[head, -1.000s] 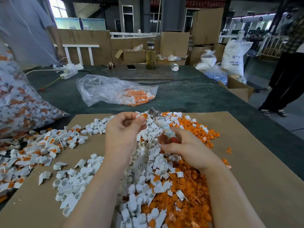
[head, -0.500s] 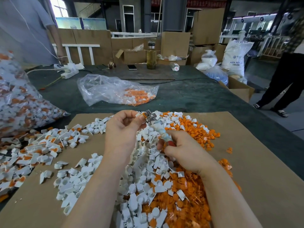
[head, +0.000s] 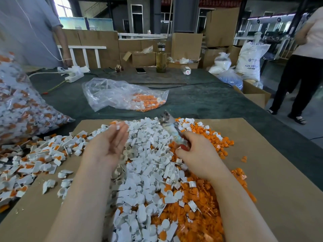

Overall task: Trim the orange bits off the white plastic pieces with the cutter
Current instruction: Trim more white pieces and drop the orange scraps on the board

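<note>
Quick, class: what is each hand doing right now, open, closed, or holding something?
Left hand: open, palm up, a small white piece at its fingertips.
Right hand: grip closed round the cutter.

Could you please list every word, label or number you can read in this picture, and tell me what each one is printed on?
"ABS RESIN": white sack, printed in its lower part, and again along its top edge, partly cut off by a fold.
Blue logo and small line under "ABS RESIN" on the sack: too small to read.
Red banner at the top, light characters: too blurred to read.
Label on the small lying bottle: too small to read.
</note>
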The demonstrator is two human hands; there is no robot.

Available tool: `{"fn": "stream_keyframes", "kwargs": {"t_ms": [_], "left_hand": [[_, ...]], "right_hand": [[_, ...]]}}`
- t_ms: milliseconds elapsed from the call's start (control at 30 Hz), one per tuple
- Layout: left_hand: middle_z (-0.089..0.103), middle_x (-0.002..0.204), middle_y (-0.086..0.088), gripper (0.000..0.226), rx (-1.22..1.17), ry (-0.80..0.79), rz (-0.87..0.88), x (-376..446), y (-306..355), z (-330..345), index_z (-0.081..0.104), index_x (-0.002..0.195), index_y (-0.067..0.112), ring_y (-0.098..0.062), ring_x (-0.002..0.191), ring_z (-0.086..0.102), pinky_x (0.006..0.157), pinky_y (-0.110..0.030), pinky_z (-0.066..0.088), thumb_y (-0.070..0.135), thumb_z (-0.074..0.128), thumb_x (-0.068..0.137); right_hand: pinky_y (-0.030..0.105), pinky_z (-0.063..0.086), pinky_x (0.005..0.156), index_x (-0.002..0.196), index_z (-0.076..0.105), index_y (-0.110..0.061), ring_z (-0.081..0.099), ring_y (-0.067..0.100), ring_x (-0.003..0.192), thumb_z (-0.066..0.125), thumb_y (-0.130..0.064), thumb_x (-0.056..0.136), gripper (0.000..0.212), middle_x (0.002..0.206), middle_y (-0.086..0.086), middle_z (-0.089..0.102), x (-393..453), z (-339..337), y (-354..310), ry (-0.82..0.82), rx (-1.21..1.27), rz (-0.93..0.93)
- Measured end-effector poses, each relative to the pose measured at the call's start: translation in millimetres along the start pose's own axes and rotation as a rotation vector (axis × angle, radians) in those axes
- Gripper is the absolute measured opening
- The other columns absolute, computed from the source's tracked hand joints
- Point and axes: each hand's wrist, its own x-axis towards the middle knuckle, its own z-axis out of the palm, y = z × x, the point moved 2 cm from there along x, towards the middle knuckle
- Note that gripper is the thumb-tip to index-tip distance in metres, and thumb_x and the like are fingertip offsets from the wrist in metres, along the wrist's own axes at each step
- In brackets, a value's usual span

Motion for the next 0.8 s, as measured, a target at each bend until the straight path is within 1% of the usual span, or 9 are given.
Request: {"fn": "stream_keyframes", "kwargs": {"t_ms": [67, 200, 300, 400, 500, 567, 667, 733, 800], "left_hand": [[0.077, 0.084, -0.011, 0.014, -0.185, 0.079, -0.045, 7.4, 10.4, -15.8, 0.063, 0.108, 0.002, -0.016, 0.075, 0.076, 0.060, -0.027, 0.061, 0.007, 0.055, 0.099], [0.073, 0.102, -0.011, 0.028, -0.458, 0.170, -0.045, 19.6, 23.5, -39.1, 0.054, 0.129, 0.001, -0.018, 0.077, 0.074, 0.056, -0.030, 0.060, 0.006, 0.045, 0.103], [0.069, 0.114, -0.014, 0.034, -0.559, 0.210, 0.011, 22.6, 28.9, -45.1, 0.046, 0.138, 0.004, -0.018, 0.086, 0.073, 0.064, -0.028, 0.061, 0.006, 0.036, 0.106], [0.068, 0.117, -0.014, 0.036, -0.627, 0.227, 0.052, 22.8, 28.7, -46.8, 0.045, 0.140, 0.003, -0.019, 0.098, 0.071, 0.067, -0.028, 0.059, 0.009, 0.034, 0.107], [0.068, 0.109, -0.015, 0.033, -0.665, 0.239, 0.062, 22.3, 26.7, -48.2, 0.049, 0.136, 0.004, -0.021, 0.096, 0.072, 0.072, -0.031, 0.059, 0.011, 0.039, 0.106], [0.068, 0.110, -0.016, 0.033, -0.686, 0.239, 0.066, 23.5, 26.6, -50.6, 0.050, 0.136, 0.006, -0.023, 0.093, 0.072, 0.070, -0.033, 0.059, 0.013, 0.042, 0.105], [0.069, 0.110, -0.013, 0.032, -0.599, 0.211, 0.041, 25.4, 27.6, -51.7, 0.053, 0.134, 0.008, -0.021, 0.086, 0.074, 0.060, -0.032, 0.059, 0.015, 0.049, 0.103], [0.074, 0.103, -0.007, 0.027, -0.343, 0.174, 0.017, 24.7, 27.8, -47.0, 0.060, 0.125, 0.009, -0.013, 0.078, 0.075, 0.058, -0.025, 0.058, 0.014, 0.057, 0.099], [0.077, 0.090, 0.001, 0.017, 0.010, 0.105, 0.037, 22.4, 26.1, -36.9, 0.066, 0.111, 0.012, -0.006, 0.076, 0.072, 0.057, -0.020, 0.057, 0.016, 0.064, 0.095]], "right_hand": [[0.030, 0.043, 0.054, 0.085, 0.057, -0.022, 0.054, 0.012, 0.063, 0.060, -0.026, 0.089, 0.007, 0.073, -0.005, 0.059, 0.3, -2.7, 4.4, 0.072, -0.017, 0.035], [0.028, 0.042, 0.050, 0.081, 0.057, -0.022, 0.057, 0.012, 0.060, 0.059, -0.029, 0.089, 0.011, 0.069, -0.004, 0.061, 1.5, -6.8, 14.0, 0.187, -0.042, 0.139], [0.031, 0.046, 0.048, 0.074, 0.055, -0.021, 0.059, 0.016, 0.057, 0.057, -0.028, 0.088, 0.016, 0.065, -0.003, 0.060, 3.3, -8.5, 22.3, 0.237, -0.021, 0.240], [0.024, 0.033, 0.044, 0.070, 0.053, -0.023, 0.054, 0.012, 0.054, 0.057, -0.027, 0.086, 0.017, 0.062, -0.004, 0.057, 4.0, -10.3, 30.7, 0.251, -0.098, 0.344], [0.023, 0.031, 0.044, 0.068, 0.054, -0.021, 0.053, 0.011, 0.054, 0.060, -0.026, 0.084, 0.017, 0.061, -0.004, 0.057, 3.4, -11.0, 35.7, 0.221, -0.129, 0.391], [0.022, 0.032, 0.044, 0.066, 0.054, -0.021, 0.053, 0.012, 0.054, 0.060, -0.026, 0.084, 0.020, 0.060, -0.004, 0.057, 3.2, -8.7, 35.8, 0.199, -0.125, 0.381], [0.023, 0.036, 0.045, 0.067, 0.053, -0.023, 0.054, 0.011, 0.056, 0.060, -0.030, 0.086, 0.022, 0.063, -0.005, 0.058, 4.8, -1.6, 30.6, 0.143, -0.177, 0.320], [0.024, 0.040, 0.046, 0.070, 0.053, -0.025, 0.055, 0.009, 0.060, 0.060, -0.033, 0.087, 0.020, 0.068, -0.008, 0.058, 6.5, 4.0, 26.7, 0.105, -0.240, 0.277], [0.025, 0.043, 0.049, 0.076, 0.055, -0.026, 0.056, 0.009, 0.065, 0.060, -0.038, 0.088, 0.017, 0.073, -0.010, 0.058, 7.7, 9.5, 24.6, 0.077, -0.280, 0.263]]}}
